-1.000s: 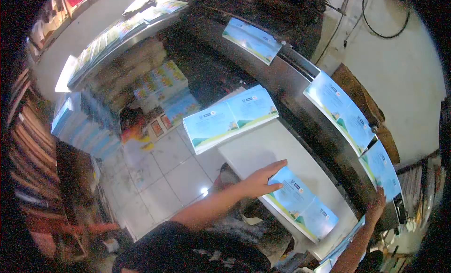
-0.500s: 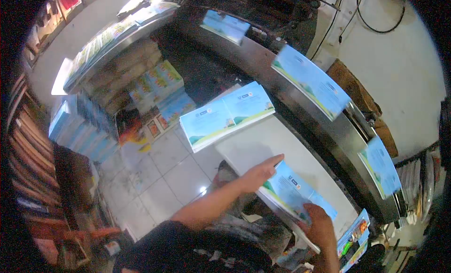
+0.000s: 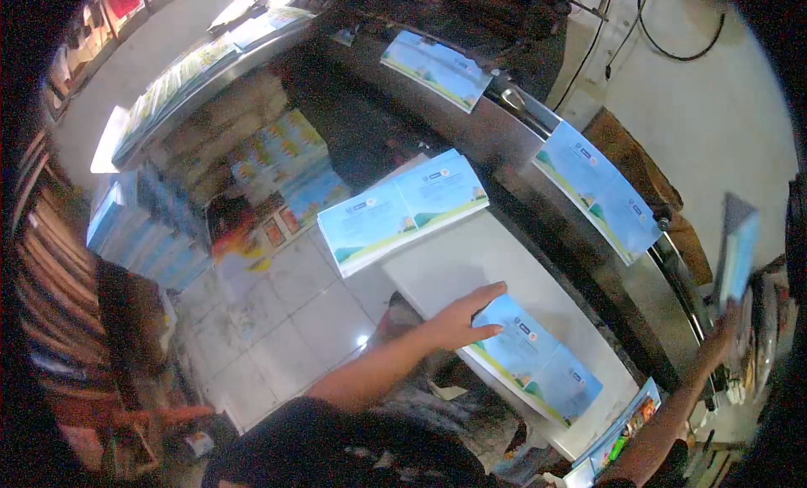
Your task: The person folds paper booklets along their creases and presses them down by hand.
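My left hand rests at the upper left corner of a light-blue printed stack on the white board, thumb and fingers apart around that corner. Out at the right, my right hand holds up a blue printed sheet, blurred and tilted, beyond the metal rail. One blue sheet lies on the rail's middle, and another lies further up it. A thicker blue stack sits across the board's far end.
Colourful printed sheets lie at the board's near right end. Tall paper stacks stand on the left, with more stacks behind the tiled floor. A shelf of prints runs along the upper left. A cable hangs on the wall.
My right hand has moved from the stack on the board out to the far right and now holds a raised sheet. Sheets on the rail have shifted toward the lower right. My left hand stays by the stack.
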A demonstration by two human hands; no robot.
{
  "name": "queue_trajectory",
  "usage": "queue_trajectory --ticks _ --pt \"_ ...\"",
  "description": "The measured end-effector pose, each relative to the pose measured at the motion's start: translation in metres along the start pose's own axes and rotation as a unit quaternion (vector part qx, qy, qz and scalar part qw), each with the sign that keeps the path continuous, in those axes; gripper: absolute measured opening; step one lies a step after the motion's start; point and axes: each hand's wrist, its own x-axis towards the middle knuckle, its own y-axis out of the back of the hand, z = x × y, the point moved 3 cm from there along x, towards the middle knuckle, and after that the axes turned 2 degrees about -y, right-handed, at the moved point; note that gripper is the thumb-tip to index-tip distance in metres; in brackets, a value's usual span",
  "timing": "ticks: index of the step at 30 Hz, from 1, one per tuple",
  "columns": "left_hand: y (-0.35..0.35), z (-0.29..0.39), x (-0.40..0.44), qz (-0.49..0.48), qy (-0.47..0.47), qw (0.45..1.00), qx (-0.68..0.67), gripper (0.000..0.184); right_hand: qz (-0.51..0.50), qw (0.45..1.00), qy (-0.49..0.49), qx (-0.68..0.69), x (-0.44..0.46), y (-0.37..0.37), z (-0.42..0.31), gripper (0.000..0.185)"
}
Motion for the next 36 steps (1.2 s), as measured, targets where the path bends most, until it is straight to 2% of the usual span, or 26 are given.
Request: queue_trajectory --ticks 2,3,6,9,11,12,13,14,16,17,18,19,21,22,23,25,26,27,28,29,30,31,33,34,35,36 --pt "0.0 -0.005 -0.001 0.006 0.013 1.0 -0.009 0.072 -0.124 0.94 0.126 -0.291 -0.026 -0.022 0.015 0.041" --pt "0.0 -0.004 -0.003 0.006 0.014 1.0 -0.008 0.072 -0.177 0.926 0.11 -0.315 -0.044 -0.029 0.039 0.044" --pt "0.003 -0.003 -0.002 0.009 0.025 0.999 -0.038 0.07 -0.157 0.928 0.158 -0.297 -0.08 -0.04 0.021 0.047" --pt "0.001 0.001 0.0 -0.005 0.02 0.999 -0.025 0.068 -0.263 0.933 -0.027 -0.245 -0.108 -0.026 0.036 0.046" --pt "0.003 0.001 -0.001 0.017 0.033 0.999 0.015 0.066 -0.261 0.908 0.051 -0.324 -0.136 -0.034 0.012 0.044" --pt "0.002 -0.001 -0.002 0.024 0.045 0.999 0.003 0.066 -0.293 0.93 0.026 -0.221 -0.145 -0.044 -0.061 0.042" --pt "0.002 0.001 -0.002 0.023 0.046 0.999 -0.006 0.065 -0.296 0.911 0.035 -0.286 -0.171 -0.049 -0.059 0.04" --pt "0.003 0.004 -0.002 0.024 0.048 0.998 -0.012 0.065 -0.356 0.915 -0.025 -0.188 -0.176 -0.056 -0.136 0.044" --pt "0.0 0.008 -0.001 0.015 0.06 0.996 -0.057 0.065 -0.455 0.856 0.053 -0.238 -0.212 -0.073 -0.198 0.067" --pt "-0.001 0.009 -0.001 0.036 0.083 0.992 -0.084 0.065 -0.472 0.841 0.143 -0.223 -0.232 -0.078 -0.216 0.076" --pt "-0.001 0.01 0.0 0.028 0.083 0.992 -0.088 0.065 -0.486 0.828 0.189 -0.206 -0.248 -0.084 -0.232 0.073" --pt "-0.002 0.009 0.004 0.029 0.081 0.993 -0.086 0.062 -0.487 0.828 0.181 -0.209 -0.257 -0.086 -0.231 0.073" --pt "0.001 0.003 0.0 0.039 0.07 0.994 -0.077 0.06 -0.535 0.776 0.226 -0.246 -0.276 -0.09 -0.232 0.072" --pt "0.001 -0.01 -0.001 0.036 0.049 0.988 -0.14 0.058 -0.554 0.79 0.184 -0.187 -0.271 -0.087 -0.231 0.057" --pt "0.001 -0.013 -0.003 0.033 0.031 0.978 -0.203 0.057 -0.557 0.789 0.183 -0.184 -0.263 -0.084 -0.233 0.057" --pt "0.002 -0.013 -0.008 0.052 0.075 0.962 -0.257 0.057 -0.603 0.789 0.068 -0.095 -0.244 -0.08 -0.231 0.044" --pt "-0.001 -0.014 -0.004 0.063 0.114 0.942 -0.309 0.057 -0.589 0.793 0.115 -0.099 -0.237 -0.08 -0.221 0.037" --pt "-0.005 -0.029 -0.004 0.049 0.134 0.93 -0.338 0.055 -0.608 0.769 0.063 -0.187 -0.213 -0.079 -0.229 0.035" --pt "-0.009 -0.045 -0.002 0.036 0.155 0.917 -0.365 0.054 -0.537 0.827 0.065 -0.152 -0.199 -0.074 -0.218 0.032" --pt "-0.011 -0.03 0.002 0.019 0.156 0.941 -0.3 0.056 -0.496 0.842 0.07 -0.2 -0.174 -0.067 -0.223 0.031" --pt "-0.011 -0.011 0.001 0.016 0.152 0.959 -0.237 0.06 -0.495 0.815 0.094 -0.286 -0.15 -0.064 -0.214 0.032" --pt "-0.01 0.006 0.001 0.019 0.146 0.974 -0.174 0.065 -0.458 0.827 0.065 -0.321 -0.127 -0.058 -0.199 0.03" --pt "-0.011 0.017 0.003 0.023 0.139 0.983 -0.118 0.071 -0.217 0.919 0.064 -0.322 -0.08 -0.033 -0.17 0.021" --pt "-0.011 0.018 0.004 0.029 0.126 0.984 -0.123 0.074 -0.114 0.936 0.05 -0.329 -0.058 -0.017 -0.177 0.024" --pt "-0.012 0.021 0.003 0.035 0.117 0.984 -0.127 0.077 0.008 0.936 0.13 -0.328 -0.041 -0.005 -0.173 0.03" --pt "-0.013 0.025 0.005 0.04 0.13 0.98 -0.142 0.077 0.076 0.927 0.186 -0.318 -0.029 0.002 -0.175 0.038"
